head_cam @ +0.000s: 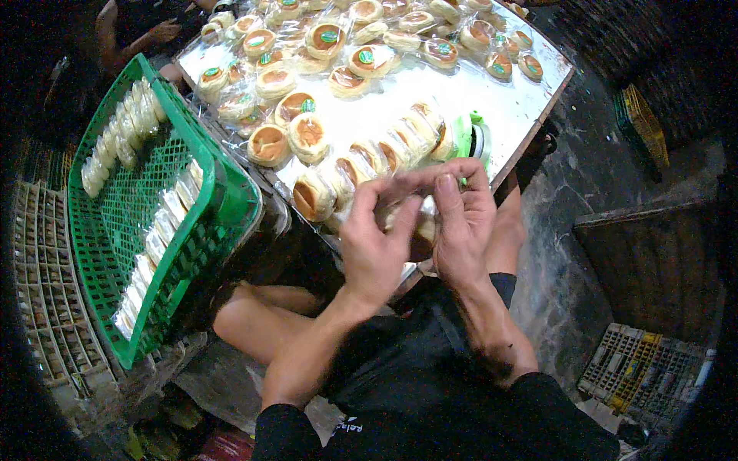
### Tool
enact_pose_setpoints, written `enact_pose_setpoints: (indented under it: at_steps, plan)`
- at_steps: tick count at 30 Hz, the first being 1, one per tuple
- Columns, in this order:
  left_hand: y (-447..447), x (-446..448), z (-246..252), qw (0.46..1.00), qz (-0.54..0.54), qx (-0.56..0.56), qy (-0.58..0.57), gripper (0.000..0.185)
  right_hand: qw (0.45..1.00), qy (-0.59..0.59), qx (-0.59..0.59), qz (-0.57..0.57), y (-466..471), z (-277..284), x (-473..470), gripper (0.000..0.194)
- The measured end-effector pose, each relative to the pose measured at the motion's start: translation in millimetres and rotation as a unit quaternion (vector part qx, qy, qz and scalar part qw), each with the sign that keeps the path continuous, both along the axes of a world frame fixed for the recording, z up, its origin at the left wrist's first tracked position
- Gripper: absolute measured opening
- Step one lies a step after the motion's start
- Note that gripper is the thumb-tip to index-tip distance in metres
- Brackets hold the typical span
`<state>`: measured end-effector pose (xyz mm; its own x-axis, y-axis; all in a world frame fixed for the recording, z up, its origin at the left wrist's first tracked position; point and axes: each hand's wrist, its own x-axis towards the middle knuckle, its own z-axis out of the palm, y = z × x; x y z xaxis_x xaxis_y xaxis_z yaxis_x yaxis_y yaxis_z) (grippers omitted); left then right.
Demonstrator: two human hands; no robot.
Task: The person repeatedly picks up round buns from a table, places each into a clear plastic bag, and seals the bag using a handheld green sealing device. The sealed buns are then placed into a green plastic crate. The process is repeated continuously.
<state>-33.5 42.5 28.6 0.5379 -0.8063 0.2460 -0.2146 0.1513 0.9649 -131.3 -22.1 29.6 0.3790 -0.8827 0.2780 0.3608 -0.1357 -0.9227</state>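
Note:
My left hand (375,248) and my right hand (467,225) come together over the table's near edge, fingertips almost meeting. Between them is a round, brown-topped bun (424,233) in clear plastic, partly covered by my fingers and thumbs. Motion blurs the left fingers, and the exact grip on the plastic is hidden. Just beyond my hands, a row of wrapped buns (349,173) stands on edge, leaning on one another. At the row's right end is a green roll of stickers or tape (475,135), partly behind my right hand.
Many wrapped buns (326,40), several bearing green stickers, are spread over the white tabletop (398,92). To the left, a green plastic crate (213,184) holds two rows of wrapped buns (167,230). Another person's hand (164,31) shows at top left. More crates (640,369) lie at right.

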Motion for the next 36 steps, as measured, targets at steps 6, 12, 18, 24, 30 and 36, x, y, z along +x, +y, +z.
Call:
enact_pose_setpoints:
  at_steps: [6,12,18,24,30,36]
  plan:
    - [4.9,26.2,-10.8,0.937,0.002,-0.007,0.350,0.017,0.903,0.229,-0.335,-0.140,15.6,-20.5,23.1,0.048]
    - [13.9,57.3,-23.6,0.995,0.007,-0.101,0.005,0.008,0.861,0.339,-0.375,-0.061,12.8,-20.7,29.7,0.033]
    - [16.9,59.4,-22.1,0.976,-0.007,-0.028,0.217,0.055,0.911,0.311,-0.271,0.013,0.5,-12.3,24.8,0.027]
    - [21.4,57.0,-15.6,0.971,0.055,0.018,-0.233,0.022,0.866,0.367,-0.339,0.012,-18.5,-8.2,14.3,0.015]
    - [2.1,35.6,-38.0,0.978,0.099,0.038,0.181,0.008,0.992,0.084,0.089,-0.006,-2.1,-23.2,47.0,0.008]
    - [-13.4,22.1,-48.9,0.978,0.085,-0.036,0.187,0.018,0.929,0.291,-0.064,-0.221,-26.7,-54.5,-31.5,0.038]
